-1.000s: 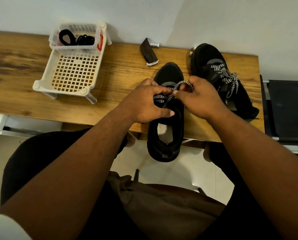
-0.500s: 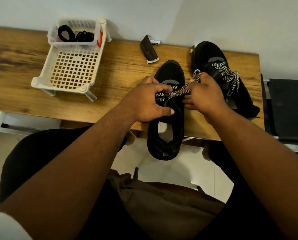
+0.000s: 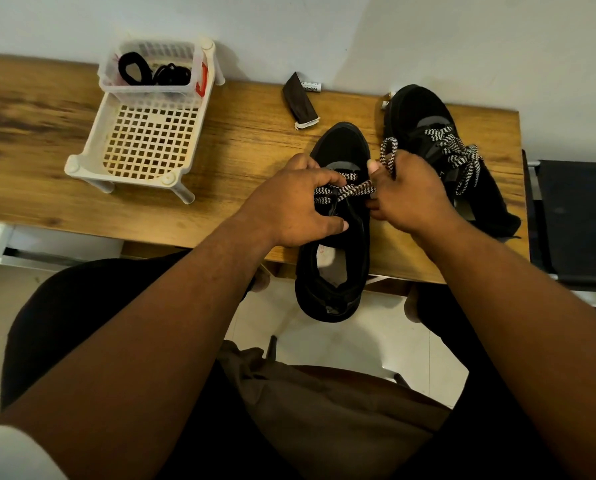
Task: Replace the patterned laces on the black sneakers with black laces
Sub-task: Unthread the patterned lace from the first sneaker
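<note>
Unlacing is underway: at frame centre the left hand (image 3: 291, 202) pins the near sneaker (image 3: 338, 237) on the worktop (image 3: 237, 161), the right hand (image 3: 411, 195) grips its patterned lace (image 3: 353, 190). Next, pull it free; black laces (image 3: 151, 72) wait upper left.

A small white tube (image 3: 311, 87) lying at the far edge of the wooden surface (image 3: 248, 140), just behind a dark folded pouch (image 3: 299, 102), bears dark print ending in "ybright"; the first letters are hidden. Nothing else is legible
</note>
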`<action>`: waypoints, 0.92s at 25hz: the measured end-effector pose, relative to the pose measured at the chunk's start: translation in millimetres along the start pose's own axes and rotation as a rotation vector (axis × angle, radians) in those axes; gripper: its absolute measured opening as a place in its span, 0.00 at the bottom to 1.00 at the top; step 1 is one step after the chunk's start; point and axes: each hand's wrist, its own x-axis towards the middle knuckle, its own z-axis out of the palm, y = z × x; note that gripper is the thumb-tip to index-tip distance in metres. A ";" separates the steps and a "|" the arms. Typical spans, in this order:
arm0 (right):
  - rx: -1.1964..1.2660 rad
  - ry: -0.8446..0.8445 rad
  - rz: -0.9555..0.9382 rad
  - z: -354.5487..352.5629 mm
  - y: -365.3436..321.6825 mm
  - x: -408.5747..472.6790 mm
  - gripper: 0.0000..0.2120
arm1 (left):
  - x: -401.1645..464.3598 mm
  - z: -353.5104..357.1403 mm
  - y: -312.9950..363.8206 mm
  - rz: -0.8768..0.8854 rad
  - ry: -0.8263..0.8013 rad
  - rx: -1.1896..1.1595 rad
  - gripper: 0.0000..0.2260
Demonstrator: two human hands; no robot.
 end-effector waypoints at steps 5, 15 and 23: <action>-0.284 -0.122 -0.147 -4.1 -3.0 -5.9 0.07 | 0.8 1.1 -1.1 -0.005 -0.007 -0.010 0.34; -0.042 -0.125 -0.005 -4.3 -5.4 -5.6 0.05 | 1.7 -0.1 -2.6 0.009 -0.012 -0.018 0.34; -0.240 -0.068 -0.112 1.5 -3.4 -8.8 0.07 | 1.6 1.1 -1.1 0.009 -0.010 0.000 0.36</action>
